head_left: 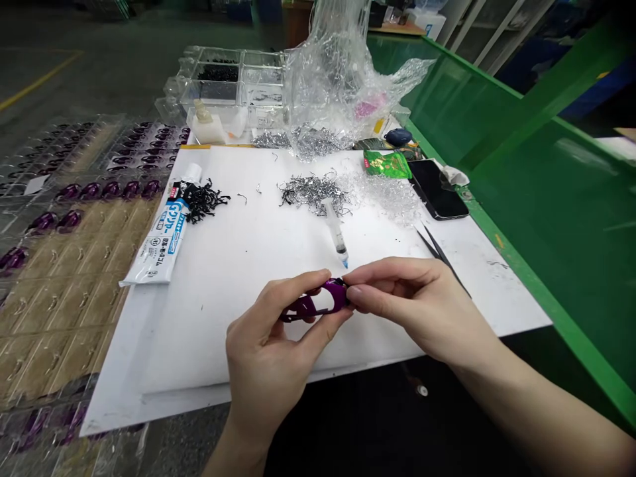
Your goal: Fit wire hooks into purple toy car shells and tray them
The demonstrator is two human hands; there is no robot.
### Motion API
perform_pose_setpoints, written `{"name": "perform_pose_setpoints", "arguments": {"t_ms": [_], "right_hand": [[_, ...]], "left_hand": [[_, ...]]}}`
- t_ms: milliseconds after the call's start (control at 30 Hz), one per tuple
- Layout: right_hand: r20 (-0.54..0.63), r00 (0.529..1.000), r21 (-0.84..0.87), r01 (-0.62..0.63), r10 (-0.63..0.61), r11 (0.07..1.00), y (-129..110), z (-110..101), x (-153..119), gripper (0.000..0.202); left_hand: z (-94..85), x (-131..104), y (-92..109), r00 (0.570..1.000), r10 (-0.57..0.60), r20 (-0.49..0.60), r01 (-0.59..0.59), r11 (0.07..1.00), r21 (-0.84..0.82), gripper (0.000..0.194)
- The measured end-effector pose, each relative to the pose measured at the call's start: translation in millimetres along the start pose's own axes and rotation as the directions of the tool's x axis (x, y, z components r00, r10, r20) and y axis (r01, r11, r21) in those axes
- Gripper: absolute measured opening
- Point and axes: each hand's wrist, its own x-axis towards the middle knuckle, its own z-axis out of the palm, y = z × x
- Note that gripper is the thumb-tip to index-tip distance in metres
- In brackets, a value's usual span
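In the head view, the left hand (273, 358) curls around a purple part (307, 306), gripping it between thumb and fingers above the near edge of the white surface (238, 265). The right hand (348, 291) has thumb and forefinger pinched together at the part's right end; whether a smaller piece sits between those fingertips is hidden.

Behind the surface stands a clear compartment box (241, 69), with black bits (217, 71) in a left-hand compartment. Right beside it rises a crumpled clear plastic bag (338, 73), with something pink showing by its right side. To the left, clear moulded trays (54, 291) carry purple pieces (130, 191) in their cells, mostly in the farther rows.

On the surface, a white-and-blue tube (158, 245) lies at the left, touching a black pile (203, 201). A clear syringe (335, 232) points its blue tip toward the hands, its other end at a silvery pile (311, 189). A green packet (386, 164) lies farther back.
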Motion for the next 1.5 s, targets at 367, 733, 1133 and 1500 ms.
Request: {"name": "perform_pose_setpoints", "arguments": {"t_ms": [367,733,1133,1500], "right_hand": [[0.177,0.939,-0.294,0.335,-0.294,0.895,-10.7,-13.3,0.9,0.031],[0.107,0.964,-0.163,0.26,-0.245,0.952,-2.5,-9.4,-1.0,0.028],[0.152,0.984,-0.257,0.132,-0.095,0.957,-16.3,-18.0,1.8,0.028],[0.103,0.977,-0.179,0.205,-0.189,0.962,-4.2,-15.3,-7.1,0.061]], "left_hand": [[-14.4,7.5,1.2,0.952,-0.231,0.2,0.261,0.956,-0.136,0.048],[-18.4,15.4,2.9,0.884,-0.26,0.388,0.313,0.946,-0.08,0.025],[-17.4,12.8,5.0,0.877,-0.251,0.409,0.318,0.942,-0.104,0.008],[-18.6,12.7,7.9,0.893,-0.292,0.342,0.391,0.88,-0.269,0.028]]}}
